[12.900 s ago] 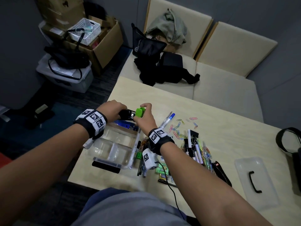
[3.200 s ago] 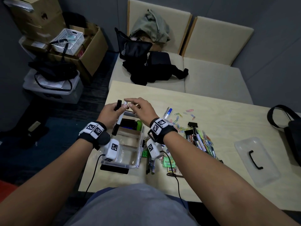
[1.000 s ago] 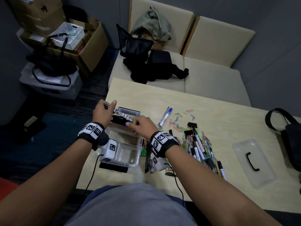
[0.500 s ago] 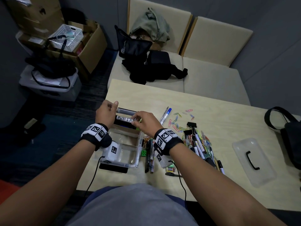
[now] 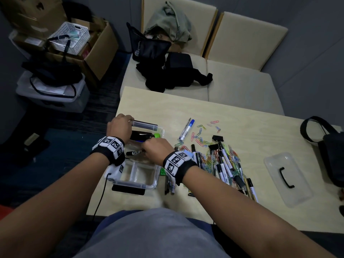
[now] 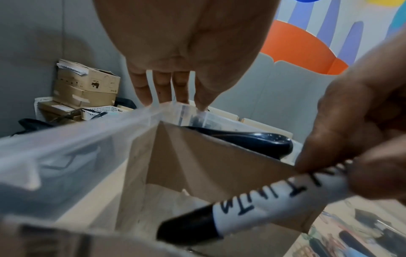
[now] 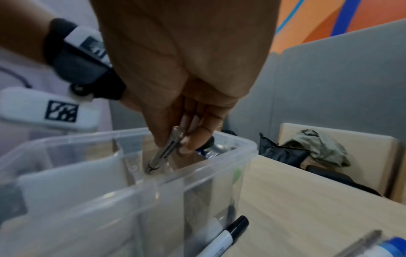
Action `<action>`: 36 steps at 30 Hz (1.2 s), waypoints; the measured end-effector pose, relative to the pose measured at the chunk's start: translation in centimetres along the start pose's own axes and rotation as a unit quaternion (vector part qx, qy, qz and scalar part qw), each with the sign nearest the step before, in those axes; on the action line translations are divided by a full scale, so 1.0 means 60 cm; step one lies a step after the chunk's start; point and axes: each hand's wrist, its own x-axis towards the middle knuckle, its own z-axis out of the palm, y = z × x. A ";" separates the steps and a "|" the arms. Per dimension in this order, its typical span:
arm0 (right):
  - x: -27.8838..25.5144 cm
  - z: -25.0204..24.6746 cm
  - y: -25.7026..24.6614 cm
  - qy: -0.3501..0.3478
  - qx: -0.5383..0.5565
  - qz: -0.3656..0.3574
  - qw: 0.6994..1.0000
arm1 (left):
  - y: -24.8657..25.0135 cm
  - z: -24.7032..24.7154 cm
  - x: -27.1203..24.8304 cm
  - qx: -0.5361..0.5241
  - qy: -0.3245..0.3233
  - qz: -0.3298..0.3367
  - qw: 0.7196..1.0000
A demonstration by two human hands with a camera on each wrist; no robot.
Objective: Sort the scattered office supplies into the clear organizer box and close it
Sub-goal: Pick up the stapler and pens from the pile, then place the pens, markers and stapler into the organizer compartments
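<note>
The clear organizer box (image 5: 138,176) stands open near the table's left front edge. A black stapler with a green tip (image 5: 144,135) lies in its far compartment. My left hand (image 5: 120,127) holds the box's far left corner, its fingers (image 6: 163,87) reaching over the rim (image 6: 87,137). My right hand (image 5: 149,148) pinches a white marker with a black cap (image 5: 134,152) and black lettering (image 6: 261,200). The marker slants down, cap first, into the middle compartment (image 7: 167,151). The near compartments hold nothing I can see.
The box's clear lid with a black handle (image 5: 286,178) lies at the table's right. A heap of markers, pens, binder clips and paper clips (image 5: 221,161) sits right of the box, and a blue-capped pen (image 5: 186,129) lies behind it. A black bag (image 5: 331,151) lies at the right edge.
My right hand has drawn the marker back from the far compartment toward me and tipped it down into the middle one. My left hand stays on the far corner.
</note>
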 end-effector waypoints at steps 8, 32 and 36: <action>0.012 0.025 -0.023 -0.063 -0.034 -0.022 0.997 | -0.001 -0.003 0.004 -0.014 0.013 0.006 1.000; 0.031 0.024 -0.009 -0.117 0.057 0.013 0.991 | 0.011 0.000 0.001 -0.012 0.015 -0.046 0.999; 0.006 0.008 0.015 -0.044 0.172 0.008 0.984 | 0.016 -0.004 0.000 -0.007 -0.001 -0.050 0.999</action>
